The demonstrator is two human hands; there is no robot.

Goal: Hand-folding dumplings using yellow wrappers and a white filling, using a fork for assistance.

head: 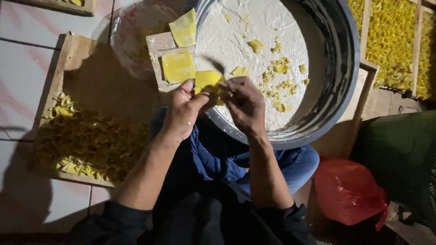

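My left hand [183, 109] and my right hand [244, 103] meet over my lap and pinch the same yellow dough square [206, 81] between their fingertips. Just above them two flat yellow squares [178, 66] lie on a small wooden board [159, 44]. Behind my right hand sits a big grey basin [338, 77] filled with white flour, with several small yellow dough pieces [281, 69] scattered on it.
A wooden tray [86, 68] at the left holds a heap of folded yellow pieces [91, 140] on a tiled floor. More yellow pieces fill wooden racks [390, 41] at the upper right. A red plastic bag [347, 190] and a dark green object [399, 154] lie at the right.
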